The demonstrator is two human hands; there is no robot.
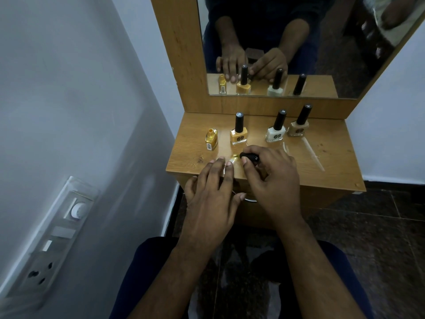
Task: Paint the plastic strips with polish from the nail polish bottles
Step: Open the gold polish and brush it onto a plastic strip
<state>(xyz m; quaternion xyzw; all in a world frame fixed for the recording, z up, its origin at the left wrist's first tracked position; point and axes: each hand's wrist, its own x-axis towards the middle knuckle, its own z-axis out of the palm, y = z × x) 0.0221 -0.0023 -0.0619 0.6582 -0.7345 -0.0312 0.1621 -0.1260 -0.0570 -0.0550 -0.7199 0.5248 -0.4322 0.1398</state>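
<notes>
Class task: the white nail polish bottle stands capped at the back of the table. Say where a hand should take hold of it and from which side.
Grip the white bottle by its tall black cap, coming from above: the cap stands upright and clear, while the beige bottle crowds its right side.

Wooden table (333, 162) carries four nail polish bottles (238, 131) and clear plastic strips (312, 155).

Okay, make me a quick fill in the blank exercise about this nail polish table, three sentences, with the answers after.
1. The right hand holds a black brush cap, and the left hand presses down a clear ____.
2. The open bottle with no cap holds ____ polish.
3. Bottles with black caps on: ____.

Answers: strip; yellow; three
</notes>
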